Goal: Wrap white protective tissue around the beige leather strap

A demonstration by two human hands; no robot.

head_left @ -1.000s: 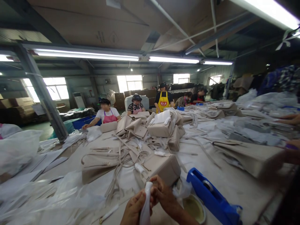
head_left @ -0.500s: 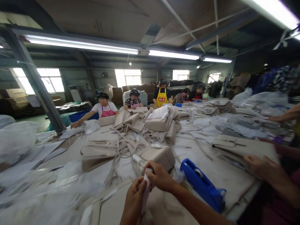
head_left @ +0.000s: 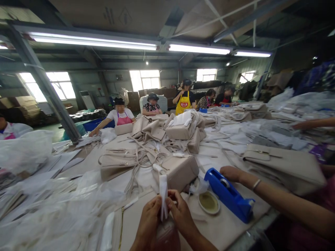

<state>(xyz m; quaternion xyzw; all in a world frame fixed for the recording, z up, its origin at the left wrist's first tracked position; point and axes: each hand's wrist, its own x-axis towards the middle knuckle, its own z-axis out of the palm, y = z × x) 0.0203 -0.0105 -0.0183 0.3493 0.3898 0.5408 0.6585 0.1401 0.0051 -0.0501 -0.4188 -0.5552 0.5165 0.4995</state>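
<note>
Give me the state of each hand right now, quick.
Left hand: closed, pinching the white strip.
Right hand: closed, pinching the same white strip from the other side.

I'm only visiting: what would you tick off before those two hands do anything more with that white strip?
1. Grip: left hand and right hand both pinch the white strip: ok.
2. Strip stands upright, not crumpled: ok.
3. Way to the blue tape dispenser free: not ok, a co-worker's hand is at its far end.
4. The small dish sits uncovered beside the dispenser: ok.
5. Fittings on the beige handbag already wrapped: cannot tell.
</note>
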